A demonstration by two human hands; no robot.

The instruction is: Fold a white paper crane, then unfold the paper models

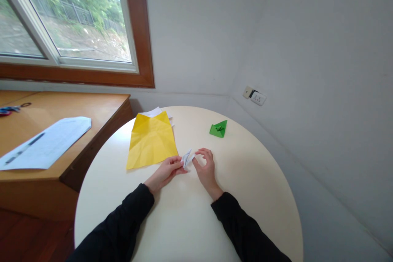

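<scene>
- The person's left hand (167,170) pinches the small folded white paper (186,159) between thumb and fingers, above the round table (245,196).
- The right hand (206,170) curls at the paper's right edge; whether it pinches cannot be told.
- A creased yellow sheet (152,139) lies just beyond the left hand.

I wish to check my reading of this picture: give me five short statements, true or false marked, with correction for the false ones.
1. The left hand holds a small folded white paper. True.
2. The green folded paper is in the right hand. False: it lies on the round table, beyond that hand.
3. The yellow sheet lies right of the green folded paper. False: it lies to the left.
4. A pen lies on white paper on the wooden desk. True.
5. Both sleeves are white. False: both are dark.
</scene>
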